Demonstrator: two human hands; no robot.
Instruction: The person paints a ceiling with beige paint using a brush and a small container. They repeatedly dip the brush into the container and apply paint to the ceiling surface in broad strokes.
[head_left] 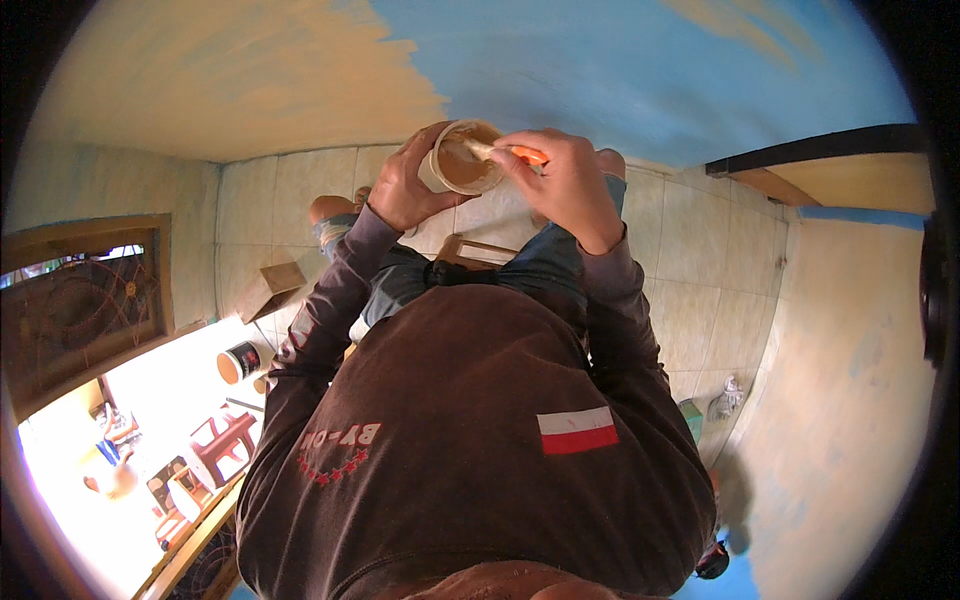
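Observation:
My left hand is wrapped round the side of a small round tub. Peach-coloured paint lies inside it and smears its inner wall. My right hand grips a paintbrush by its orange handle. The brush's paint-covered head reaches over the right rim into the tub, and its tip is hard to make out against the paint. Both hands are in front of my body, above my spread knees. Just beyond the tub stands a wall, partly peach and partly blue.
A light brown stool shows between my legs on the tiled floor. To the left are a cardboard box, a paint bucket and a bright doorway. A dark-edged wooden ledge juts out at right; a clear plastic bag lies below it.

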